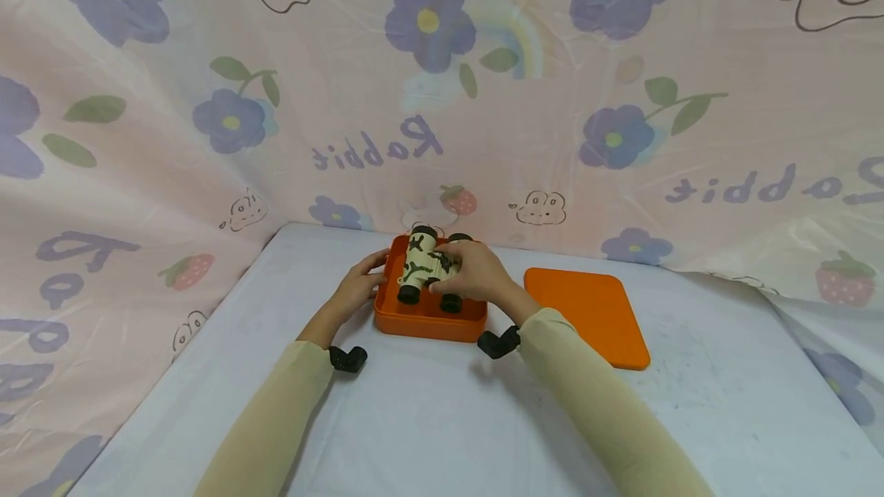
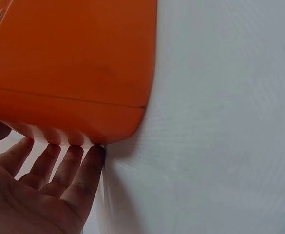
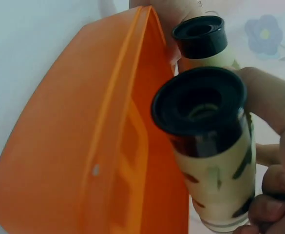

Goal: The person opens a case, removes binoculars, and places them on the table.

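Observation:
Camouflage-patterned binoculars [image 1: 417, 261], cream with dark blotches and black ends, are held in my right hand [image 1: 476, 271] over the orange box [image 1: 428, 327]. In the right wrist view, thumb and fingers curl round one barrel of the binoculars [image 3: 215, 175], whose black eyepieces face the camera beside the box wall [image 3: 59, 131]. My left hand [image 1: 357, 287] touches the box's left side. The left wrist view shows this hand [image 2: 49, 190] with fairly straight fingertips against the outer wall of the box [image 2: 74, 58]; its thumb is mostly out of frame.
A flat orange lid [image 1: 594, 313] lies on the white table [image 1: 428, 420] to the right of the box. A patterned curtain [image 1: 483, 113] with flowers and mirrored lettering hangs behind the table and along the left side. Black wrist mounts [image 1: 348, 359] are on both wrists.

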A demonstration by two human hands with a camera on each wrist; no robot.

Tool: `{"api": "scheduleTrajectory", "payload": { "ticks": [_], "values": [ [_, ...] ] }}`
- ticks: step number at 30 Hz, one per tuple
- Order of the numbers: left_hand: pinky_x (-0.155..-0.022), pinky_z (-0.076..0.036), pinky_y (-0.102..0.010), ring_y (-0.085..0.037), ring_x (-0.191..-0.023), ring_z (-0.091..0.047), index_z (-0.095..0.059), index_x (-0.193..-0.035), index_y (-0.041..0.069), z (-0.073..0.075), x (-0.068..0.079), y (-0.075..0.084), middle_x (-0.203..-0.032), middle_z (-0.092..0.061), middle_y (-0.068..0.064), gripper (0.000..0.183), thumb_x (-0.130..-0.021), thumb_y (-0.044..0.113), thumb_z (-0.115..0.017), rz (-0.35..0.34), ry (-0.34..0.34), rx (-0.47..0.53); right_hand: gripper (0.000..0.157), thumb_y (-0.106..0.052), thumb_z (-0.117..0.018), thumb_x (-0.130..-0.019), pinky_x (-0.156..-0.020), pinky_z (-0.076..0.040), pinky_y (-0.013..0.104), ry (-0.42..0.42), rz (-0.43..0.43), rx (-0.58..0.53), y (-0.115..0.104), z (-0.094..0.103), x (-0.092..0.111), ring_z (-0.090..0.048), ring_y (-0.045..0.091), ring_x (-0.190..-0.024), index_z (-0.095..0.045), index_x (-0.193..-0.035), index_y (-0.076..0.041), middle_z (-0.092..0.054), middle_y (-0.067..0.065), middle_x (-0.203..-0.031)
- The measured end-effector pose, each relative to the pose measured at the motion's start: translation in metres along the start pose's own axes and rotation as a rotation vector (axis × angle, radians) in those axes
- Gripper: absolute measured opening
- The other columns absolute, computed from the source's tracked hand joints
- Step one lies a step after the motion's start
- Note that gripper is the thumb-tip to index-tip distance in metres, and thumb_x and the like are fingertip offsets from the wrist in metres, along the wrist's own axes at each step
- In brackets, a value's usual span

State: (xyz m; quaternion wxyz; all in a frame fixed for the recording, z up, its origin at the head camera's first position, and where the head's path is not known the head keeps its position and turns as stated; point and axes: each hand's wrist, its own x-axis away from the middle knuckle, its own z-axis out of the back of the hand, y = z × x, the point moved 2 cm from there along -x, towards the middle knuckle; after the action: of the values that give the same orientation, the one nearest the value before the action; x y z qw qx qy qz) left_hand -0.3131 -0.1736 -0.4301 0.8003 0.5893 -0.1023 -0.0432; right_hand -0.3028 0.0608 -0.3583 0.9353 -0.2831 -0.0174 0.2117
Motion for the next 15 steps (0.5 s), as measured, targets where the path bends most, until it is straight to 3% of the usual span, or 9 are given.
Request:
{"api": "scheduleTrajectory", "payload": {
  "ticks": [9,15],
  "values": [
    [-0.105,-0.044,-0.052,-0.035,-0.135,-0.042,-0.029,-0.153,0.02,0.0,-0.001,0.001,-0.157,-0.029,-0.011,0.062,-0.094,0.01,-0.044,-0.001,-0.006,-0.001,0.075,-0.043,-0.083,-0.069,-0.098,-0.05,0.04,-0.017,-0.004,0.041,-0.013,0.01,0.012,-0.058,0.02,-0.109,-0.059,-0.134,-0.016,-0.064,0.004,-0.129],
    [-0.105,-0.043,-0.052,-0.035,-0.133,-0.044,-0.03,-0.152,0.02,0.0,-0.003,-0.002,-0.157,-0.029,-0.011,0.061,-0.094,0.01,-0.045,-0.005,-0.006,0.007,0.07,-0.041,-0.084,-0.069,-0.088,-0.052,0.036,-0.017,0.025,0.064,-0.018,0.014,0.024,-0.058,0.018,-0.097,-0.062,-0.131,-0.015,-0.067,0.003,-0.121]
  ]
}}
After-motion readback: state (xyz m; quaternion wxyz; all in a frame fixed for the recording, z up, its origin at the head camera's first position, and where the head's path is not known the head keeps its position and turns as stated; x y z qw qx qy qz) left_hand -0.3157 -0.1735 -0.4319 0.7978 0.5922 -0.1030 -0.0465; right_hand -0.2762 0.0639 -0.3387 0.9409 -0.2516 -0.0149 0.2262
